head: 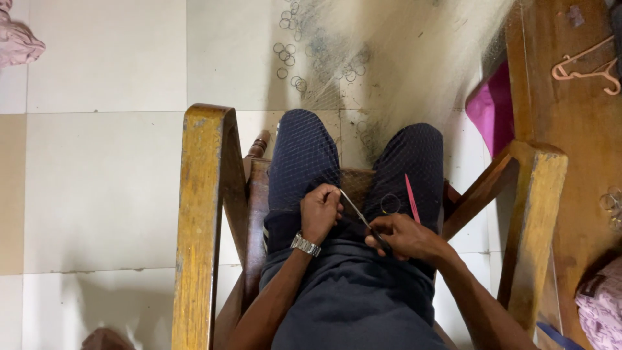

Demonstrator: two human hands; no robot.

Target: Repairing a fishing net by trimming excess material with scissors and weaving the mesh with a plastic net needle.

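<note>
Head view looks straight down on pale square floor tiles [103, 188] that fill the left and far parts of the scene, with me seated in a worn brown wooden armchair [201, 214] whose two armrests run along either side of my legs. Draped over my lap in dark blue trousers and trailing away to the far side across the floor is a fine, near-transparent fishing net [389, 71], with a scatter of small metal rings [288, 61] threaded along its far left edge. To the right stands a brown wooden surface [576, 149] with a pale pink plastic clothes hanger [586, 68] lying on it, and a magenta cloth [491, 110] shows just beside its left edge. My left hand [320, 212], a silver metal watch [305, 245] on its wrist, is closed on a pinch of the net over my left thigh. My right hand [405, 236] is closed round the handles of slim silver scissors [359, 215], their blades pointing far-left towards my left hand. A thin pink netting needle [411, 198] lies on my right thigh, just beside one small ring.
</note>
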